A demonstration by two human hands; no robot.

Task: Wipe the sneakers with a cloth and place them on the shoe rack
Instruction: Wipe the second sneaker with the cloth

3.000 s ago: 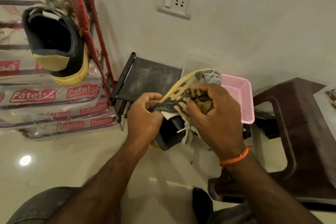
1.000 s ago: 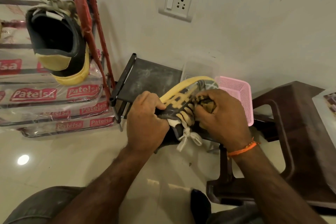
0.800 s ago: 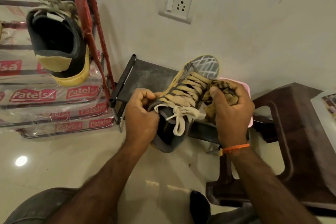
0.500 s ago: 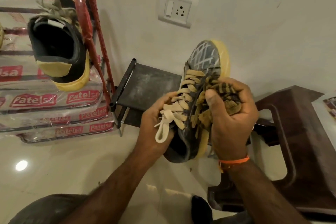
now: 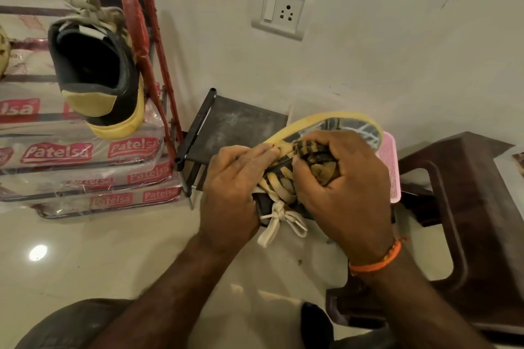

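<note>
- Sneaker, dark with yellow sole (image 5: 326, 127), is held above the floor by the left hand (image 5: 235, 187), fingers curled round its collar; a loose hold could drop it.
- Right hand (image 5: 346, 187) bunches the striped brown cloth (image 5: 317, 159) against the laces, which could snag.

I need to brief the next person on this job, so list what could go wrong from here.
1. The sneaker is held in the air by the left hand while the right hand rubs it with the cloth; a hard stroke could twist it loose.
2. The loose lace ends dangle below and might snag.
3. The sneaker on the rack sits tilted by the red frame and may slide if bumped.
</note>
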